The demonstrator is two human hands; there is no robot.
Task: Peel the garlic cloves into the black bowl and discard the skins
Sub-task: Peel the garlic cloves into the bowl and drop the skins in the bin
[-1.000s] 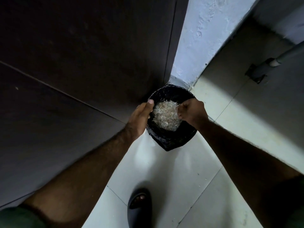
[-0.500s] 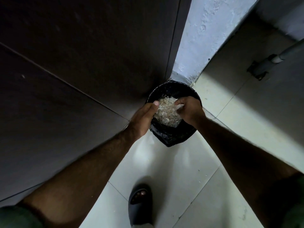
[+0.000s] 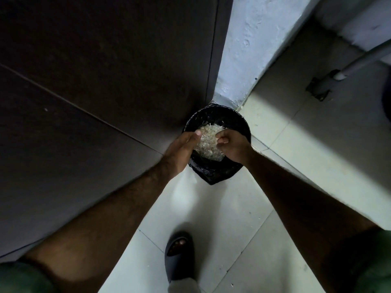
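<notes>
Head view is showing both hands cupping a heap of garlic skins (image 3: pixel 208 142) directly above the black-lined bin (image 3: pixel 218 172). Left hand (image 3: pixel 182 151) is curling round the heap's left side, right hand (image 3: pixel 232 148) round its right. Skins are lying between them, bin straight below.

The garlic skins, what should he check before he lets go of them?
1. Skins over the bin: ok. The garlic skins sit above the black-lined bin.
2. Both hands holding the pile: ok. The left hand and right hand cup it from either side.
3. Bag spread over the rim: ok at the far side; the near side bunches.
4. Floor around free of dropped skins: not ok, small flecks show on the tiles.
5. Room left in the bin: cannot tell, the pile hides the inside.
</notes>
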